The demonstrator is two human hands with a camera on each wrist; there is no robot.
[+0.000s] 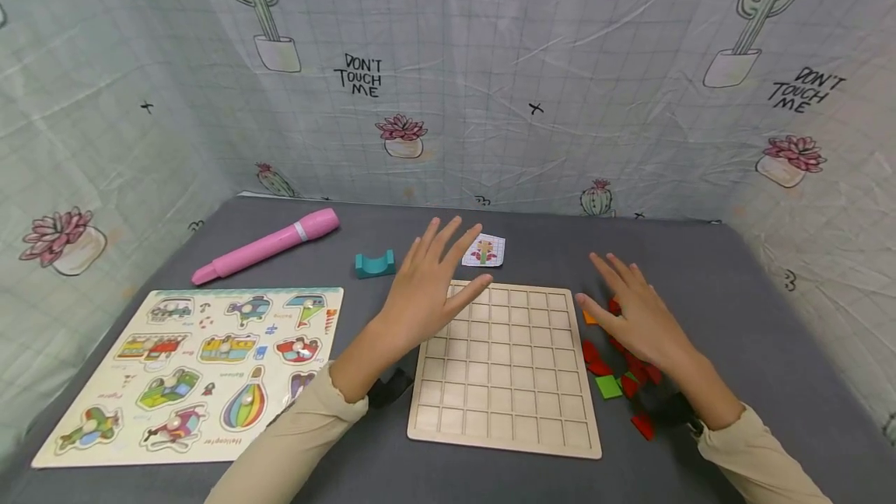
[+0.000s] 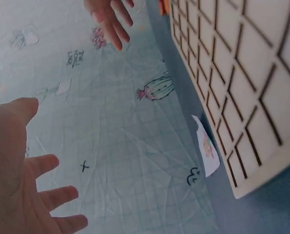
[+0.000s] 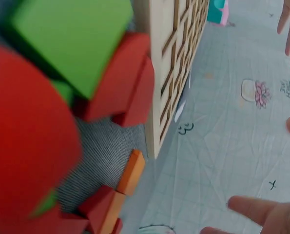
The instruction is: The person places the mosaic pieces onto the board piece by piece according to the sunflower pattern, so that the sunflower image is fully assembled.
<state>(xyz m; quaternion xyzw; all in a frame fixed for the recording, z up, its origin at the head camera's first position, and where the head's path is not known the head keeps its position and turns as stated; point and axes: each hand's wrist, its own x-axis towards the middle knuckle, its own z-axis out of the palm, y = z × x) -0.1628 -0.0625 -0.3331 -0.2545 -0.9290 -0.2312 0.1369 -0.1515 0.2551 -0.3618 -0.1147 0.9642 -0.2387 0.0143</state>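
Wooden and pale, a grid board [image 1: 505, 368] is lying flat on the grey table [image 1: 756, 309] between a person's two hands, its square cells all showing empty. The left hand [image 1: 427, 286] is hovering with fingers spread and straight over the board's far left corner, gripping nothing. The right hand [image 1: 640, 313] is hanging just right of the board, fingers likewise relaxed and extended, above a loose scatter of coloured tiles [image 1: 619, 379], holding none of them.

Judging from the pose, the work at hand looks like picking a tile from under the right hand; doing it well would likely mean lowering the fingertips onto a single tile at the pile's edge, pinching it by its sides, and steadying the board with the left hand so it is not sliding.

Counted: one grid board, one small pattern card [image 1: 484, 250] just beyond the left fingertips, one teal arch block [image 1: 374, 263] and one pink pen [image 1: 269, 244] further to that hand's left, and one picture puzzle [image 1: 192, 372] beside the left forearm. Tiles are overlapping and partly hidden beneath the right hand, so their number cannot be told; red ones are dominating, with at least one green and one orange.
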